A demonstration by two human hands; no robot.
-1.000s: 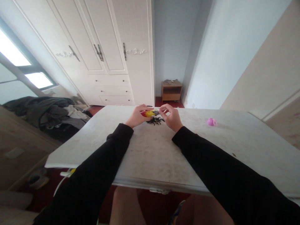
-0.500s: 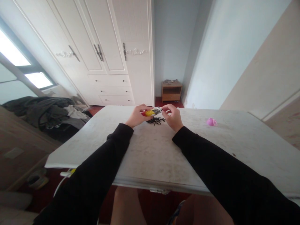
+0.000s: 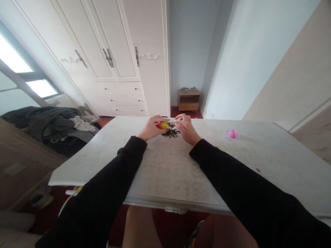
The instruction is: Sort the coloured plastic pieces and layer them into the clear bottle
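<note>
Above the far part of the table, my left hand (image 3: 150, 128) is wrapped round a small clear container (image 3: 163, 125) lying sideways. Red and yellow bits fill its left part, with dark bits towards its right end. My right hand (image 3: 186, 129) is at that right end, fingers pinched together against it. Whatever is between those fingertips is too small to make out. Just below the container, on the tabletop, lies a loose pile of thin black strips (image 3: 170, 133), partly hidden by my hands.
A pink rounded object (image 3: 233, 134) sits on the white table (image 3: 170, 168) to the right, with a small dark speck (image 3: 258, 170) nearer me. Dark clothes (image 3: 51, 127) are heaped at left. Beyond stand a white wardrobe (image 3: 124, 96) and a wooden nightstand (image 3: 189, 106).
My right hand has shifted slightly left, its fingers closing in on the container's end and covering more of it. My left hand keeps its hold in nearly the same place.
</note>
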